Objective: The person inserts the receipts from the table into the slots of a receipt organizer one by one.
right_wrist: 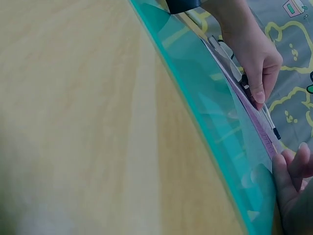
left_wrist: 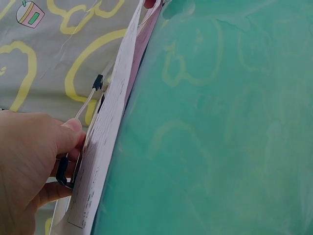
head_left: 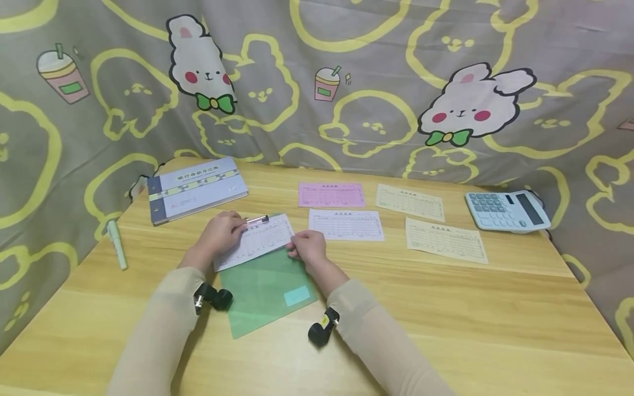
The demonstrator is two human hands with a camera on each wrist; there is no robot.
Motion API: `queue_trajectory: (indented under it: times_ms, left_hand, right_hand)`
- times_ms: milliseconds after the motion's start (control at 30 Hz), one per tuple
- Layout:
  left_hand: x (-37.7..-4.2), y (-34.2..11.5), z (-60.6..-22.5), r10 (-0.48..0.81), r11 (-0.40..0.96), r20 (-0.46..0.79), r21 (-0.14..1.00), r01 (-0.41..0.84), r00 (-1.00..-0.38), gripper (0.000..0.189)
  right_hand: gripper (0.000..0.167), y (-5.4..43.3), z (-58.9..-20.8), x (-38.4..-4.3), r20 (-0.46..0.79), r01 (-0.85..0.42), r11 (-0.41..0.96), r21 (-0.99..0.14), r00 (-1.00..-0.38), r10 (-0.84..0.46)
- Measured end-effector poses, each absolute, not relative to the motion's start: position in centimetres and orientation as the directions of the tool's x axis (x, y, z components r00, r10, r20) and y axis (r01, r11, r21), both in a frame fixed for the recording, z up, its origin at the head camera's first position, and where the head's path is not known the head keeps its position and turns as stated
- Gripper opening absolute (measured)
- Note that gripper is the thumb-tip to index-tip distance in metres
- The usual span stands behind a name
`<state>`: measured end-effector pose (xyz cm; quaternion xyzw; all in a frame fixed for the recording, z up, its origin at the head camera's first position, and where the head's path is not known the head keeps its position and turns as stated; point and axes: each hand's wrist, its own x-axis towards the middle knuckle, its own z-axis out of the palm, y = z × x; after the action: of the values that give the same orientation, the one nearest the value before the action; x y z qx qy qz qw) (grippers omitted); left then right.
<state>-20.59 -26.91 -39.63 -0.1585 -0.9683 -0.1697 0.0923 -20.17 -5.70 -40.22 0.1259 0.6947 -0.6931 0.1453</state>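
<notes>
A white printed form (head_left: 262, 240) lies over the top part of a green translucent file folder (head_left: 267, 297). Along the form's upper edge runs a metal clip with black ends (head_left: 257, 219). My left hand (head_left: 223, 234) pinches this clip between thumb and fingers, seen closely as the left hand (left_wrist: 36, 156) in the left wrist view. With my right hand (head_left: 309, 247) I pinch the form's right corner. A pink sheet (left_wrist: 146, 34) shows behind the white form in the left wrist view. Some fingers of both hands are hidden.
A bank journal book (head_left: 198, 188) lies behind my left hand, with a light green pen (head_left: 118, 246) further left. Pink (head_left: 331, 194), white (head_left: 345, 225) and cream slips (head_left: 411, 202) lie right of the folder. A light blue calculator (head_left: 507, 210) stands far right, before a patterned curtain (head_left: 371, 137).
</notes>
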Motion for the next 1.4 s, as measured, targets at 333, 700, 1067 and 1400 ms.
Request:
queue_trajectory:
  times_ms: [333,700,1067,1400]
  left_hand:
    - [-20.41,-26.9,-39.71,0.258,0.899,0.223,0.3,0.318,-0.94,0.02]
    - [-20.39,-26.81,-39.86,0.262,0.895,0.231,0.304,0.325,-0.937,0.021]
    - [-20.26,-26.81,-40.02,0.241,0.9,0.237,0.308,0.308,-0.941,0.02]
    - [-20.17,-26.73,-40.35,0.246,0.9,0.247,0.301,0.315,-0.937,0.023]
  right_hand:
    - [0.01,-5.68,-40.19,-20.16,-0.381,0.381,0.007,-0.925,-0.924,-0.024]
    - [0.017,-5.54,-40.21,-19.85,-0.337,0.337,0.004,-0.942,-0.941,-0.034]
    - [0.03,-5.56,-40.58,-19.61,-0.296,0.294,0.041,-0.955,-0.954,-0.047]
    - [0.038,-5.39,-40.82,-19.45,-0.28,0.281,-0.015,-0.96,-0.96,-0.03]
